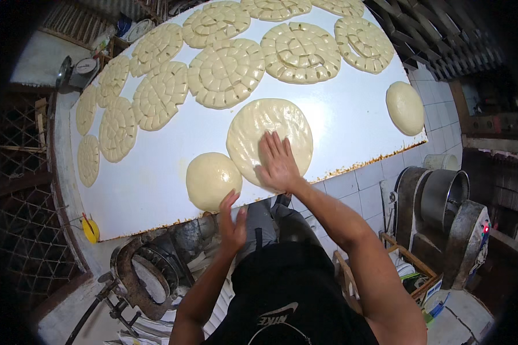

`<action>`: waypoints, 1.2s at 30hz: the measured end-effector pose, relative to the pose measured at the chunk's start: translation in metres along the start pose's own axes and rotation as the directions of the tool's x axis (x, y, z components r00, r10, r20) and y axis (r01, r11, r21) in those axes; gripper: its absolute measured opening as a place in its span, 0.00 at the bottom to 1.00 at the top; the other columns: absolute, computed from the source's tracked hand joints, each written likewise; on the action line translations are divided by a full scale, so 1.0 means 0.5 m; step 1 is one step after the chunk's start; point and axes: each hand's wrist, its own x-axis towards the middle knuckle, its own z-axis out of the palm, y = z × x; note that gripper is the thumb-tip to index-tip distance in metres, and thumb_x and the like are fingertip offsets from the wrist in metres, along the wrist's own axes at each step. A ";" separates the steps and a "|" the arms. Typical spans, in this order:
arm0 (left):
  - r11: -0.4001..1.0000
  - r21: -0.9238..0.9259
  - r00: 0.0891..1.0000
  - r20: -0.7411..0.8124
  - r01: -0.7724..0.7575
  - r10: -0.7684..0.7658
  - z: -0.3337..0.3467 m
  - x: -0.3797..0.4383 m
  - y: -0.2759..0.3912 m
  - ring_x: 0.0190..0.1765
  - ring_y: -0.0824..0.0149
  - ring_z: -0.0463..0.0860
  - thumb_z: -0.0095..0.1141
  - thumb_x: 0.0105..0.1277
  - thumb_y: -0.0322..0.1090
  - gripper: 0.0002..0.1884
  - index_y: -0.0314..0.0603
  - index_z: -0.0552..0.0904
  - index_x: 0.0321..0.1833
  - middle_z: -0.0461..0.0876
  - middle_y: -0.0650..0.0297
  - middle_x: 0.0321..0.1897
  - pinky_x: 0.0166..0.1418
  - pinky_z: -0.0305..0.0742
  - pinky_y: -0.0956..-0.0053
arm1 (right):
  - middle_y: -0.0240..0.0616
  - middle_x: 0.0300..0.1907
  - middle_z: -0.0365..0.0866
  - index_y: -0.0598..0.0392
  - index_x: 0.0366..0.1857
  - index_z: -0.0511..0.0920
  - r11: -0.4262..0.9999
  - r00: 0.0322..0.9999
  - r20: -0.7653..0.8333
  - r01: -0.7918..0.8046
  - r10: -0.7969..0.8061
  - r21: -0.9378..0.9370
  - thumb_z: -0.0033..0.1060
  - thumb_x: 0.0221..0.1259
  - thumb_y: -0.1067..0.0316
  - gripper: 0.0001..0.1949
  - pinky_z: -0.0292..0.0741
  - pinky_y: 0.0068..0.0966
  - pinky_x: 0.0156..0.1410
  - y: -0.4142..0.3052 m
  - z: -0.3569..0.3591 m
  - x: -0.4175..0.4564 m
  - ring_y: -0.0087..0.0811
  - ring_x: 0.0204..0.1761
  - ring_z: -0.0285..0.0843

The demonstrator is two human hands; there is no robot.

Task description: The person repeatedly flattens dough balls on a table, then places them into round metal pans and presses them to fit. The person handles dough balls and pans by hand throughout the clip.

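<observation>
A broad, flattened disc of shiny dough lies on the white tabletop before me. My right hand rests on its lower right part, palm down with the fingers spread. To the left sits a smaller, thicker round of dough, which seems to touch the disc's edge. My left hand is at the table's front edge, by the lower right side of that round. Its thumb and fingers are apart and hold nothing; whether the fingertips touch the dough I cannot tell.
Several flat dough rounds cut into ringed segments cover the far and left table. An uncut dough round lies near the right edge. A yellow round object hangs at the front left corner. A machine with a metal drum stands right.
</observation>
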 end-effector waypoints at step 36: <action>0.938 -0.202 0.957 -0.007 0.281 -0.289 0.014 0.357 -0.033 0.83 0.51 0.71 0.57 0.83 0.31 0.21 0.39 0.79 0.75 0.73 0.50 0.81 0.83 0.70 0.52 | 0.77 0.90 0.37 0.78 0.86 0.46 0.925 0.920 -0.138 -0.377 0.367 -0.051 0.58 0.76 0.39 0.54 0.28 0.73 0.90 0.097 -0.004 -0.010 0.73 0.92 0.25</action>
